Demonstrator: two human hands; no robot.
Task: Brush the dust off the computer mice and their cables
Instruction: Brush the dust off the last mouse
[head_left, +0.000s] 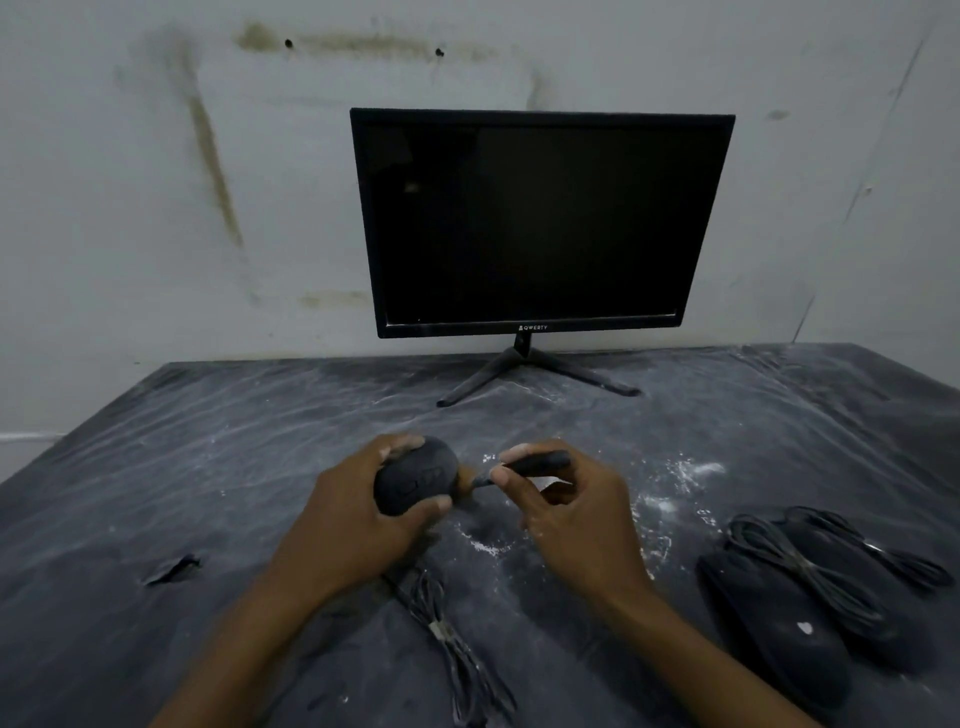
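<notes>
My left hand (358, 525) grips a dusty black computer mouse (415, 480) a little above the table, fingers curled round both its sides. My right hand (566, 514) pinches a small dark brush (530, 464) whose bristle end touches the mouse's right side. The held mouse's bundled cable (457, 644) trails down onto the table between my forearms. Two more black mice (779, 623) lie side by side at the right, each with a tied cable bundle (810, 571) lying on top.
A black monitor (540, 223) on a V-shaped stand (535, 374) stands at the back against a stained white wall. The table is covered in dusty dark plastic sheeting (208, 467) with a small tear (174, 569) at the left and white powder patches (670, 483) near my right hand.
</notes>
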